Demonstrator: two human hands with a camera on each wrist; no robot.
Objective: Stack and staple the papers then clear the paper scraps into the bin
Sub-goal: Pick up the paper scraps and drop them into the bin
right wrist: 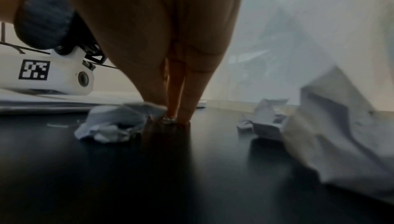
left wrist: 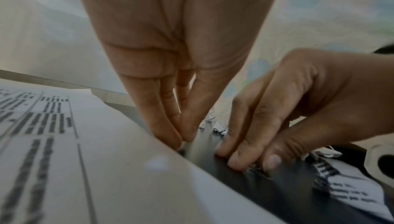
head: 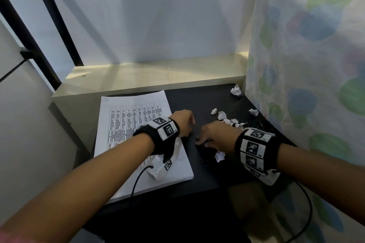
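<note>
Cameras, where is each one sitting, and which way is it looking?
Head: high up, looking down at the black desk, the paper stack and crumpled scraps; both forearms and wristbands show.
Left wrist: low over the stack, looking along the left hand to its fingertips at the sheet's edge; the right hand shows too.
Right wrist: just above the desk, looking along the right hand's fingers; the left wrist's band and camera show.
Shared: both wrist views show scraps on the desk.

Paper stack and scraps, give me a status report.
Left hand fingertips down at paper stack edge. Right hand pinching something small and shiny off the table. Crumpled scraps uncleared; no bin visible.
</note>
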